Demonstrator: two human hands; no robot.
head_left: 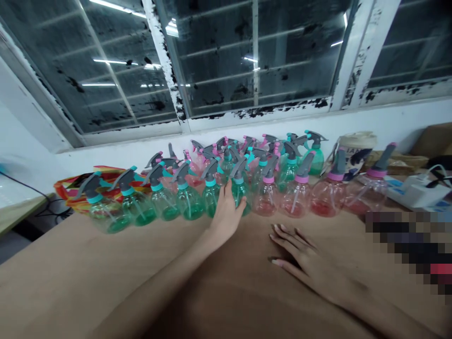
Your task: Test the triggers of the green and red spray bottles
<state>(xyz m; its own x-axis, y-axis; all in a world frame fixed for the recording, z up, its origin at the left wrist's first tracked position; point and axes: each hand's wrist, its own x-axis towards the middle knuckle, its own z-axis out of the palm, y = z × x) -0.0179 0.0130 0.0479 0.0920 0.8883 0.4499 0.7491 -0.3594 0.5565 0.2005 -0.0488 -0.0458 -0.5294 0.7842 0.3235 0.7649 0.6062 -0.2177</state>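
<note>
On my left, a crinkled orange-patterned bag [68,195] lies behind the front row, where six clear plastic spray bottles [192,205] stand, round-bellied and green-tinted, with turquoise collars and smooth grey trigger heads. My left hand [226,214] curls round the sixth green spray bottle [240,190], finger and thumb on opposite sides of it, just beside the first of four bulbous pink spray bottles [328,197] with pink collars. More sprayers [199,162] crowd behind, too overlapped to count. My right hand [307,254], empty, spreads its fingers low over the smooth wood-toned tabletop [88,273]. Further right, a cream bag [356,143] reads "I AM", near a boxy white power adapter [420,190].
</note>
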